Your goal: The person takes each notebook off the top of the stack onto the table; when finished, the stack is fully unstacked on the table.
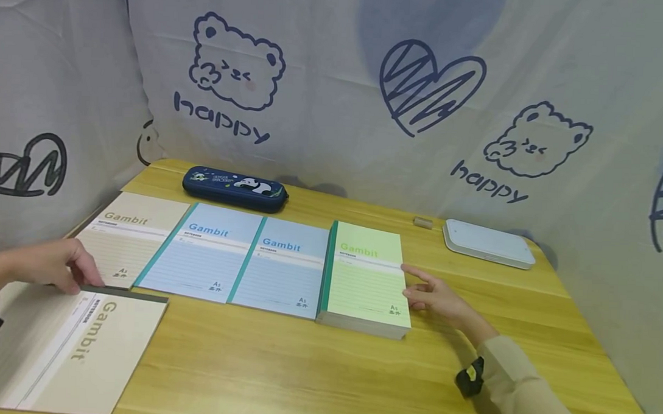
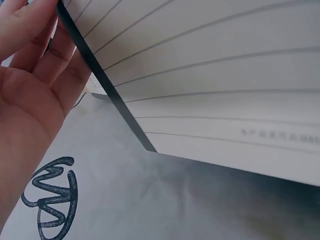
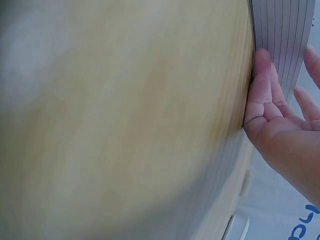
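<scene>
At the lower left, my left hand [image 1: 55,267] pinches the dark spine edge of a beige Gambit notebook [image 1: 118,352], its title turned sideways. In the left wrist view, the thumb and fingers of this hand [image 2: 37,85] are at the dark spine of the lined notebook [image 2: 210,90]. My right hand [image 1: 435,299] rests its fingertips against the right side of a thick stack of green notebooks [image 1: 370,275] with a teal spine. The right wrist view has that hand [image 3: 285,110] with its fingers loosely bent beside the stack's page edges [image 3: 282,35].
Left of the green stack lie two blue notebooks [image 1: 277,272] side by side, then another beige notebook [image 1: 135,237]. Behind them sits a navy panda pencil case [image 1: 233,188]. A white case [image 1: 489,243] and a small brown piece [image 1: 422,222] lie at the back right. Printed cloth surrounds the table.
</scene>
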`<action>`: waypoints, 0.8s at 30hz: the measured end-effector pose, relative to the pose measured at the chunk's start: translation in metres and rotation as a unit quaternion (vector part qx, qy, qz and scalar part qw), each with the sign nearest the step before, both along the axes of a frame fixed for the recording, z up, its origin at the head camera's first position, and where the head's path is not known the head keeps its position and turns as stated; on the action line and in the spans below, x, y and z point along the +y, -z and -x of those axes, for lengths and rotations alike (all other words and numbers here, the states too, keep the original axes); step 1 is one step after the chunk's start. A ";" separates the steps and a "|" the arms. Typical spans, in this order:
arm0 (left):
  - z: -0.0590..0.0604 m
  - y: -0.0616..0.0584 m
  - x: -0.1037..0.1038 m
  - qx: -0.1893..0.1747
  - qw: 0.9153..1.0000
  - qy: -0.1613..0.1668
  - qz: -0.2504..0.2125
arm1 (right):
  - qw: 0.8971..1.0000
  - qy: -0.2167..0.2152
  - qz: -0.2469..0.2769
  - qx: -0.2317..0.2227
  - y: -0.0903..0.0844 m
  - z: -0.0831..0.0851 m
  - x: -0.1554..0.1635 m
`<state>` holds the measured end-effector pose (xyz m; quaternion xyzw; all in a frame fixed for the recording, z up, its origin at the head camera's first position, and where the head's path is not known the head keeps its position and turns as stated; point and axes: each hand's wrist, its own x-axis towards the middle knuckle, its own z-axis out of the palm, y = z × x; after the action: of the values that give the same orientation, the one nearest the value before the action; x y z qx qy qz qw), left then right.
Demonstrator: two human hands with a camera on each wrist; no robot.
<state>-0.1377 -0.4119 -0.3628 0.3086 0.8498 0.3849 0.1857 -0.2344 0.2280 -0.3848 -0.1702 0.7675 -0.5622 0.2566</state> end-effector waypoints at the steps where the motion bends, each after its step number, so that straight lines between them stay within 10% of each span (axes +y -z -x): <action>1: 0.000 0.001 0.000 0.004 1.000 0.002 -0.003 | 1.000 0.001 0.000 -0.001 0.000 0.000 0.000; 18: 0.002 -0.002 -0.002 0.011 0.984 -0.143 0.103 | 1.000 0.001 -0.005 0.002 0.000 0.000 0.001; 24: 0.003 -0.008 -0.002 -0.037 0.989 -0.140 0.031 | 1.000 -0.001 -0.002 0.003 0.001 0.001 0.001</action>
<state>-0.1412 -0.4138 -0.3553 0.1665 0.8887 0.3914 0.1713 -0.2353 0.2291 -0.3855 -0.1717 0.7691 -0.5602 0.2551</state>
